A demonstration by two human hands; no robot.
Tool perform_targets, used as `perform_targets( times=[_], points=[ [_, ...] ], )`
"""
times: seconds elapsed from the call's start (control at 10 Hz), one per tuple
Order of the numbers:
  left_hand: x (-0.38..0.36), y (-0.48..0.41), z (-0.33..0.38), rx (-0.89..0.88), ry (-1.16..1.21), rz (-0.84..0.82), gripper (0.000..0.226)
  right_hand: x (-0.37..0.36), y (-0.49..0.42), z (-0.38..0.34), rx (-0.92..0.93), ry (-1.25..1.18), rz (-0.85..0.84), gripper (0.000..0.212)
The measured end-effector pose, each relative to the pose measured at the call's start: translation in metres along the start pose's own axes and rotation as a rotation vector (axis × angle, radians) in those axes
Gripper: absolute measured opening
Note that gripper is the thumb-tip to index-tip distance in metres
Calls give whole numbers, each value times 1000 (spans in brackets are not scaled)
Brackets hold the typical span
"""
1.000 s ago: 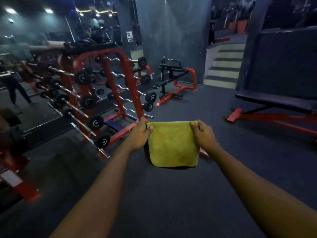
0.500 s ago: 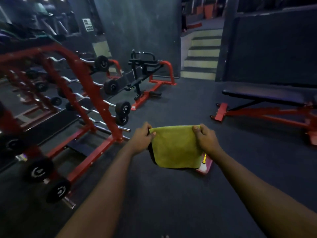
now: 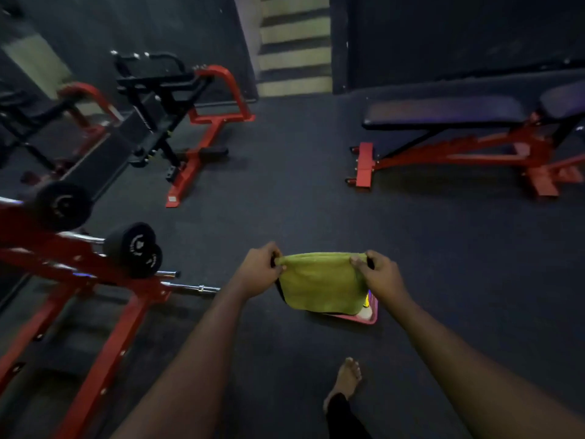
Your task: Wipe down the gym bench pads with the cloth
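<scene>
A yellow-green cloth (image 3: 321, 285) hangs folded in the air in front of me, stretched between both hands. My left hand (image 3: 261, 269) pinches its top left corner and my right hand (image 3: 380, 275) pinches its top right corner. The gym bench (image 3: 443, 112) stands at the upper right, well beyond the hands: a long dark pad on a red frame, with a second pad (image 3: 563, 98) at its far right end.
A pink tray (image 3: 368, 315) lies on the dark floor under the cloth. A red barbell rack (image 3: 79, 274) with loaded bars fills the left. A black and red machine (image 3: 190, 122) stands at the back, stairs (image 3: 294, 45) behind it. My bare foot (image 3: 346, 380) steps forward.
The view has tipped down and moved closer to the bench. The barbell rack has slid off to the left. The pink tray and my foot have come into view. Both hands keep holding the cloth.
</scene>
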State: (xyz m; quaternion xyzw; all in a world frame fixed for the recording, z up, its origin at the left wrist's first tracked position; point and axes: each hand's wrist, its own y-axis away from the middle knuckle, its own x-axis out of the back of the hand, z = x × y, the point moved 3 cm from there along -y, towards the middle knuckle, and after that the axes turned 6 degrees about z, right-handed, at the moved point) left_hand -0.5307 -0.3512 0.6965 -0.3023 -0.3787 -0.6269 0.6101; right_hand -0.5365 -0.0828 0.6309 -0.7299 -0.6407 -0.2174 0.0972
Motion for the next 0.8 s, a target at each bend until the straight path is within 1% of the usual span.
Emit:
perform_targets(
  times=[0.2,0.3,0.4,0.5,0.6,0.7,0.8],
  points=[
    [-114,-126,-70,97,-46,-206,21,-73,-98,108,-152,139,-59,36],
    [-180,-179,-108,117,-56,-246,21,-110,-139,167,-192,195,-52,11],
    [-256,-224,-151,102,-55,-262,18,-156,-180,234,-274,219,-17,10],
    [-331,-262,-197,73,-57,-260,13,-205,-216,299,-322,280,20,14],
    [-395,-286,-240,68,-39,-247,9,-244,-238,350,-308,327,52,22],
    [-447,-290,-282,93,-89,-359,20,-275,-238,388,-344,408,27,29],
    [-465,-281,-295,113,-169,-555,38,-284,-227,403,-498,459,-4,29]
  ],
)
